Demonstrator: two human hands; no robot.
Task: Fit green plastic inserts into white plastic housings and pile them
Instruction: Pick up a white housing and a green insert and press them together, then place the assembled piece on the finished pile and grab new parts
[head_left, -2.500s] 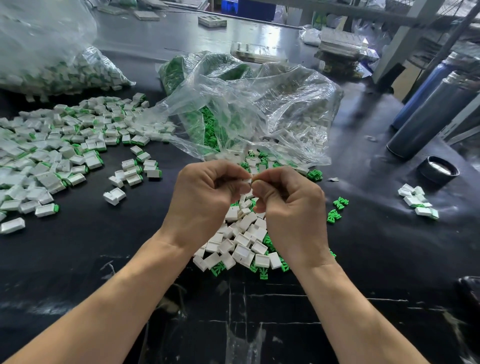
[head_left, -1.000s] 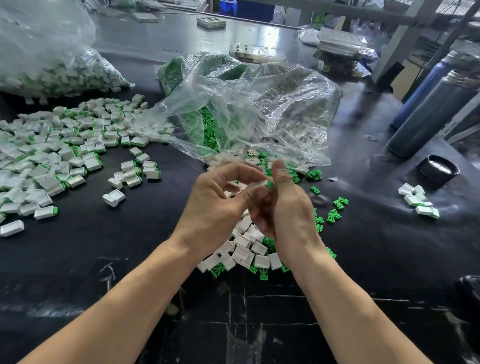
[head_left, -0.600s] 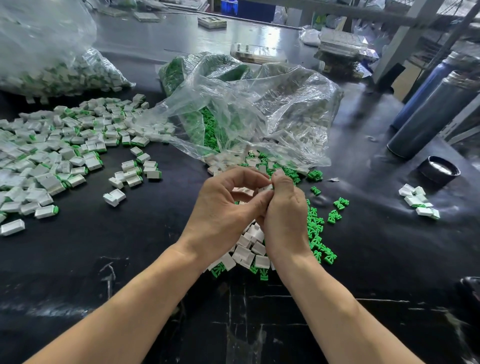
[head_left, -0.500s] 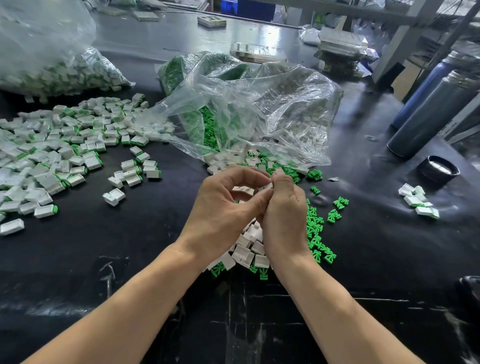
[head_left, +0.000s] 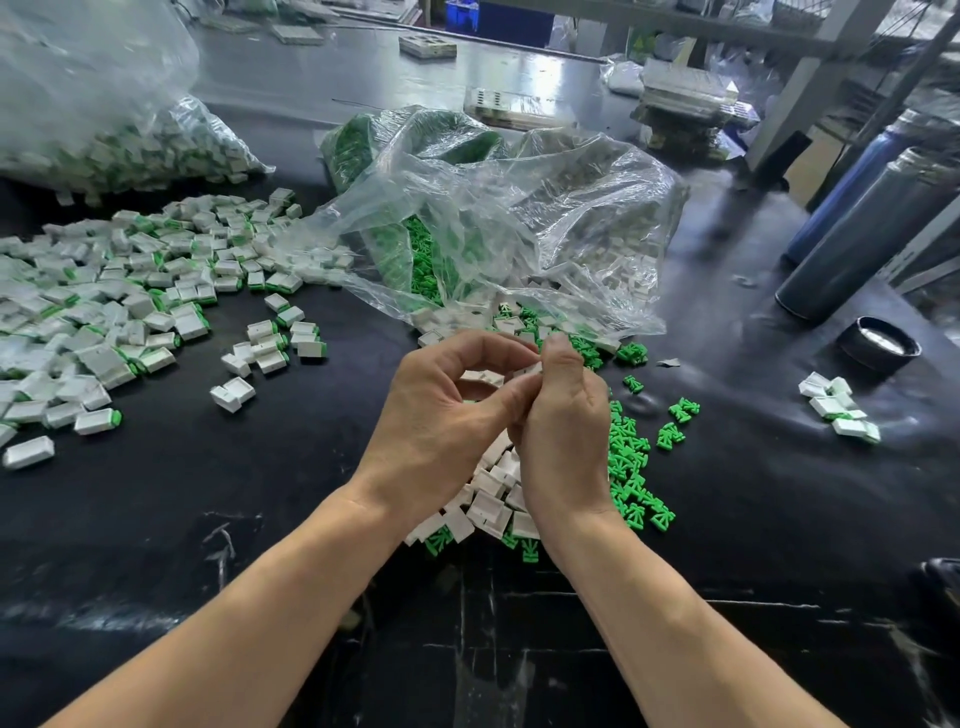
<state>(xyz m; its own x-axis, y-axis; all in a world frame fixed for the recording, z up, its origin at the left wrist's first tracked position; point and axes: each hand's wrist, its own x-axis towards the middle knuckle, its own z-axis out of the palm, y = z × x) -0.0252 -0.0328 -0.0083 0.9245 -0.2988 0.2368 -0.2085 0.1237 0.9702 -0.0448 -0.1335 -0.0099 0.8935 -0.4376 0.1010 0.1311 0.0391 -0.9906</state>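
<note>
My left hand (head_left: 441, 415) and my right hand (head_left: 563, 436) meet above the table's middle, fingertips pinching one small white housing (head_left: 531, 370) between them. Whether a green insert sits in it is hidden by the fingers. Beneath the hands lies a heap of loose white housings (head_left: 491, 506), with loose green inserts (head_left: 631, 467) scattered to its right. A wide pile of assembled white-and-green pieces (head_left: 104, 306) spreads over the left of the table.
A crumpled clear bag (head_left: 493, 223) holding inserts and housings lies just beyond my hands. Another full bag (head_left: 104, 135) sits far left. Dark cylinders (head_left: 862, 234), a black cap (head_left: 878, 343) and a few housings (head_left: 839, 410) stand at the right on the black table (head_left: 208, 493).
My hands drew together from a looser hold into a tight fingertip pinch on the housing and sank slightly toward me. The green bit seen between the fingers earlier no longer shows.
</note>
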